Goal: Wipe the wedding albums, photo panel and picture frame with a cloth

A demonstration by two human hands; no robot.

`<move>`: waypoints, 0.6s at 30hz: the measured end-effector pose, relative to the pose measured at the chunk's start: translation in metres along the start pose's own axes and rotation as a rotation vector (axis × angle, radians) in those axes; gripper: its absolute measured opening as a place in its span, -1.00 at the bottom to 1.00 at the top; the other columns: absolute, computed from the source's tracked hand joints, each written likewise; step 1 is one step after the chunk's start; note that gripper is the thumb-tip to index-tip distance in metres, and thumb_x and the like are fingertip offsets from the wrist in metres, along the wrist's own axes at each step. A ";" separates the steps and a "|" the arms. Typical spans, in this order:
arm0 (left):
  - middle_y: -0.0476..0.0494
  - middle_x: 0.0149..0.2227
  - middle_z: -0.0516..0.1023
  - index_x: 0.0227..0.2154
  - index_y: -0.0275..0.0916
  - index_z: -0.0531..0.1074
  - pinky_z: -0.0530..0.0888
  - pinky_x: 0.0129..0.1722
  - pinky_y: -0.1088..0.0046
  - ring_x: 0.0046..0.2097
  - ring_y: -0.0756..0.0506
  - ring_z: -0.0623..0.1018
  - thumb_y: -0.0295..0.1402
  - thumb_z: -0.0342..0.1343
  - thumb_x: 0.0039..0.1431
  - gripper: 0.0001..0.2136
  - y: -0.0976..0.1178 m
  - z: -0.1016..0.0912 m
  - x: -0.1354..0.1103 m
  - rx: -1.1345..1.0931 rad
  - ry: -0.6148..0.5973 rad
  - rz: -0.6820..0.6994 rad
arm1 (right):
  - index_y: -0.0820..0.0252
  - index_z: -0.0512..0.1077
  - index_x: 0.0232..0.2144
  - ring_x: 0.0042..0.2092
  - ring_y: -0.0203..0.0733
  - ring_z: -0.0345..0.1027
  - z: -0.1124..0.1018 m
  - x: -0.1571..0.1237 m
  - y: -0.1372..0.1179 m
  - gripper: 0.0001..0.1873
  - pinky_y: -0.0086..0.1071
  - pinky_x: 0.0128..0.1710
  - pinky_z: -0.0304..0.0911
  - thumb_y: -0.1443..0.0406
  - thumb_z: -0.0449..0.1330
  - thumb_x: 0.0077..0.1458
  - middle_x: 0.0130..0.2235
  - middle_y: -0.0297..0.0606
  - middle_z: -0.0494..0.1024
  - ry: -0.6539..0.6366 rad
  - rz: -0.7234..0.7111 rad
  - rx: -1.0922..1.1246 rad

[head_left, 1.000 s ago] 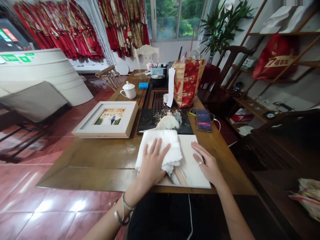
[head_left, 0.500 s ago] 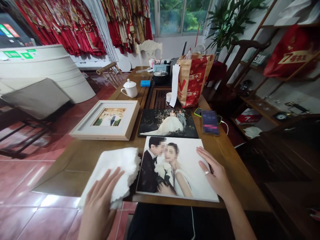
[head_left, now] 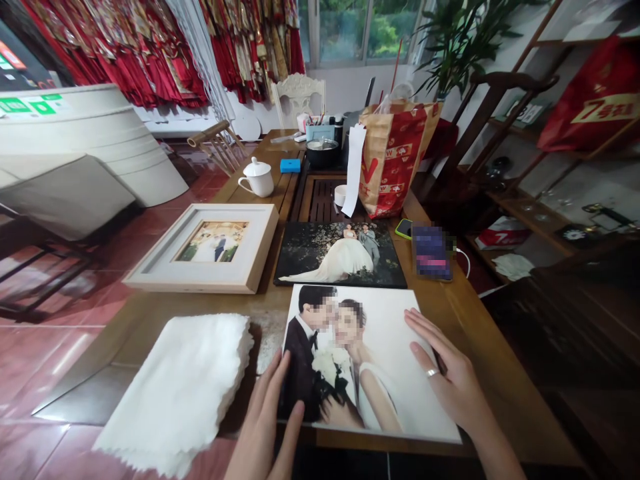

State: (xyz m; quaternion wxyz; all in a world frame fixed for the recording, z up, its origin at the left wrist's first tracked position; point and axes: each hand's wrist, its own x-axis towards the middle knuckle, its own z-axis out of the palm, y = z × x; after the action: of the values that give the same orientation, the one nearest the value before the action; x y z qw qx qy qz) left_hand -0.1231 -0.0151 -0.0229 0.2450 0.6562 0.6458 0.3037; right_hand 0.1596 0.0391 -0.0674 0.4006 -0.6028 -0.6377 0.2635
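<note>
A large wedding photo print of a couple lies flat at the near edge of the wooden table. My left hand rests open at the print's lower left edge, fingers stretched forward. My right hand, with a ring on one finger, lies open and flat on the print's right edge. A folded white cloth lies on the table to the left of my left hand, with nothing holding it.
Behind the print lie a dark wedding photo, a white-framed photo and two phones. Farther back stand a white lidded cup, a red-and-brown paper bag and desk items. Shelves stand at the right.
My left hand slid the white cloth off the print to the table's left, let it go, and came back to the print's left edge. My right hand stayed on the right edge.
</note>
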 end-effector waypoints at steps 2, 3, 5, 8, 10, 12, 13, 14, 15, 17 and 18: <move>-0.12 0.23 0.26 0.22 -0.07 0.12 0.28 0.18 0.14 0.23 -0.23 0.26 -0.13 -0.10 0.28 -0.53 -0.003 0.002 0.010 -0.227 0.011 -0.175 | -0.01 0.33 0.12 0.25 0.00 0.13 0.001 0.000 -0.002 -0.57 -0.02 0.24 0.09 0.21 0.07 0.19 0.21 -0.26 0.32 0.009 0.002 -0.005; -0.15 0.20 0.30 0.21 -0.08 0.14 0.29 0.16 0.15 0.21 -0.24 0.29 -0.08 -0.06 0.26 -0.51 -0.004 -0.001 0.015 -0.359 0.012 -0.270 | -0.01 0.32 0.12 0.25 0.00 0.13 0.001 -0.001 -0.003 -0.57 -0.02 0.24 0.08 0.22 0.06 0.19 0.21 -0.25 0.32 0.014 0.005 -0.008; -0.20 0.13 0.39 0.20 -0.12 0.18 0.33 0.13 0.18 0.17 -0.26 0.34 -0.03 0.07 0.16 -0.42 -0.003 -0.009 0.025 -0.610 0.030 -0.465 | 0.01 0.33 0.12 0.25 -0.01 0.13 0.001 -0.001 -0.005 -0.57 -0.02 0.24 0.07 0.22 0.07 0.19 0.21 -0.24 0.32 0.022 0.022 -0.006; -0.25 0.05 0.48 0.13 -0.20 0.30 0.36 0.10 0.24 0.13 -0.30 0.40 -0.08 0.28 -0.04 -0.34 0.006 -0.019 0.035 -0.876 0.060 -0.686 | 0.05 0.36 0.09 0.25 -0.02 0.13 0.000 -0.001 -0.008 -0.59 -0.05 0.25 0.06 0.21 0.08 0.18 0.20 -0.22 0.33 0.020 0.081 0.058; -0.24 0.01 0.51 0.08 -0.22 0.37 0.39 0.07 0.23 0.10 -0.33 0.42 -0.14 0.33 -0.10 -0.36 0.013 -0.020 0.037 -1.001 -0.004 -0.750 | 0.06 0.40 0.04 0.25 -0.03 0.13 -0.001 -0.001 -0.008 -0.61 -0.07 0.24 0.07 0.20 0.10 0.16 0.19 -0.22 0.35 0.016 0.123 0.139; -0.22 0.00 0.52 0.05 -0.20 0.40 0.42 0.03 0.22 0.07 -0.35 0.45 -0.17 0.32 -0.09 -0.41 0.018 -0.017 0.036 -1.095 -0.086 -0.761 | 0.05 0.43 0.01 0.24 -0.03 0.14 -0.003 0.000 -0.008 -0.62 -0.09 0.24 0.09 0.19 0.14 0.14 0.18 -0.21 0.36 0.017 0.168 0.233; -0.21 0.00 0.52 0.05 -0.19 0.41 0.43 0.02 0.22 0.06 -0.35 0.46 -0.19 0.32 -0.08 -0.43 0.019 -0.015 0.036 -1.124 -0.100 -0.758 | 0.05 0.44 0.00 0.24 -0.02 0.15 -0.004 0.001 -0.008 -0.62 -0.10 0.23 0.10 0.18 0.16 0.12 0.18 -0.21 0.36 0.020 0.190 0.278; -0.19 -0.01 0.53 0.04 -0.17 0.41 0.44 0.01 0.24 0.05 -0.34 0.47 -0.19 0.32 -0.08 -0.43 0.019 -0.012 0.035 -1.142 -0.093 -0.749 | 0.05 0.45 -0.01 0.24 -0.02 0.15 -0.005 0.001 -0.007 -0.62 -0.10 0.23 0.10 0.18 0.18 0.10 0.18 -0.21 0.36 0.024 0.209 0.318; -0.18 -0.02 0.54 0.04 -0.17 0.41 0.44 0.01 0.26 0.04 -0.33 0.48 -0.20 0.34 -0.10 -0.43 0.018 -0.010 0.035 -1.150 -0.076 -0.738 | 0.05 0.45 -0.02 0.24 -0.02 0.15 -0.006 0.002 -0.007 -0.62 -0.11 0.23 0.09 0.18 0.20 0.09 0.18 -0.20 0.37 0.029 0.224 0.353; -0.17 -0.07 0.57 0.04 -0.16 0.39 0.45 -0.01 0.28 0.01 -0.32 0.50 -0.20 0.37 -0.15 -0.39 0.014 -0.007 0.035 -1.148 -0.050 -0.720 | 0.06 0.46 -0.03 0.24 -0.02 0.14 -0.007 0.003 -0.008 -0.62 -0.11 0.25 0.05 0.17 0.22 0.07 0.18 -0.20 0.37 0.036 0.244 0.402; -0.17 -0.10 0.58 0.04 -0.16 0.39 0.46 -0.02 0.29 -0.01 -0.32 0.51 -0.19 0.38 -0.17 -0.36 0.012 -0.007 0.036 -1.143 -0.049 -0.717 | 0.07 0.46 -0.03 0.25 -0.02 0.13 -0.007 0.004 -0.009 -0.62 -0.11 0.26 0.04 0.17 0.23 0.06 0.18 -0.19 0.36 0.035 0.254 0.418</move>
State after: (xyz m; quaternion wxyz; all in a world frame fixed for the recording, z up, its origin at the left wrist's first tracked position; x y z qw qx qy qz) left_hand -0.1202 0.0193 -0.0069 0.6538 0.1754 0.5558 0.4824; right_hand 0.1611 0.0404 -0.0557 0.4913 -0.5868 -0.4814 0.4274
